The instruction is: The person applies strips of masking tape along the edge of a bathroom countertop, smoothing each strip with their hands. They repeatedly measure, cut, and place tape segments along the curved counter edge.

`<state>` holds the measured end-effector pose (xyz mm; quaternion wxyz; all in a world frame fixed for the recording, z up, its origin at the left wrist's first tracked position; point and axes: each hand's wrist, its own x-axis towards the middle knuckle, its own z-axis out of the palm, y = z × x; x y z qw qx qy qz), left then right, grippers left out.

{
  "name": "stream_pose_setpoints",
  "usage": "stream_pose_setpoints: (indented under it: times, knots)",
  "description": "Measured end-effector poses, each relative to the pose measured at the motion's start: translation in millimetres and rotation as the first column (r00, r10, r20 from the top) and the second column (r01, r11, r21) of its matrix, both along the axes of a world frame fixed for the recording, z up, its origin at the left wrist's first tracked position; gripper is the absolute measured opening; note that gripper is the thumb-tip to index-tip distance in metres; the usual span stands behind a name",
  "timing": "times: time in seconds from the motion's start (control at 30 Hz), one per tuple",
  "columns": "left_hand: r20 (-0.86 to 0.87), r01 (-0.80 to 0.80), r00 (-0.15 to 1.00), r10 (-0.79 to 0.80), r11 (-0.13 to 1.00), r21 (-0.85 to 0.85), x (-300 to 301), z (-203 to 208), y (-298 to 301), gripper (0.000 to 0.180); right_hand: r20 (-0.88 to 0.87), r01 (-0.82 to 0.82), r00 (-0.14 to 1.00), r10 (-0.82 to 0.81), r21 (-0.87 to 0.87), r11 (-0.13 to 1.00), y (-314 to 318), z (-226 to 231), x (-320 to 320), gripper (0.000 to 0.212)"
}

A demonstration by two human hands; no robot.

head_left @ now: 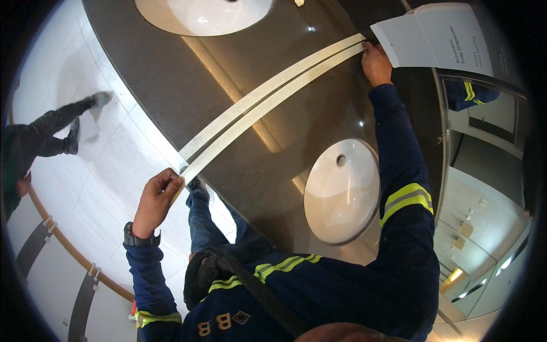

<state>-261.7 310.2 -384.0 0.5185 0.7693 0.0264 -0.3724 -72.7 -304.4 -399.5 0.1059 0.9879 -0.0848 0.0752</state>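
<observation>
At the far left, another person's legs [60,128] stand on the pale tiled floor [137,137]. Next, the left hand [156,199], with a dark watch [141,235] at its wrist, pinches the left end of the near strip [229,137] at the counter's edge. The near strip crosses the dark counter [142,74] diagonally, beside the far strip [228,116], a narrow gap between them. The far sink [205,24] lies beyond both strips; the near sink [341,199] lies on their near side. The right hand [378,65] has its fingers at the near strip's right end, close to a white box [410,40]; whether it grips or presses cannot be told. A mirror [484,157] occupies the right side.
</observation>
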Motion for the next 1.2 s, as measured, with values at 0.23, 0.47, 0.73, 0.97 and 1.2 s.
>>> stream_pose_setpoints:
  times: [0.23, 0.47, 0.73, 0.97, 1.2]
  knots:
    - [-0.006, 0.007, 1.000, -0.007, 1.000, 0.005, 1, -2, 1, 0.027, 0.069, -0.009, 0.998, 0.009, 0.000, 1.000, -17, -18, -10, 0.044]
    - [0.013, -0.023, 1.000, 0.023, 1.000, 0.011, 1, -4, 0, 0.027, 0.308, 0.005, 0.948, -0.078, 0.232, 0.973, 29, -31, -42, 0.042]
    - [0.001, -0.012, 1.000, 0.012, 1.000, -0.011, 2, 0, 0, 0.026, 0.309, -0.226, 0.944, 0.114, 0.356, 0.907, 130, -33, -90, 0.038]
    - [0.054, -0.006, 0.999, 0.006, 1.000, -0.001, 0, -8, 2, 0.026, 0.292, -0.205, 0.951, 0.101, 0.351, 0.914, 130, -35, -92, 0.037]
    - [0.096, 0.022, 0.995, -0.024, 1.000, 0.022, 0, -9, 4, 0.026, 0.279, -0.207, 0.954, 0.112, 0.340, 0.917, 130, -35, -90, 0.037]
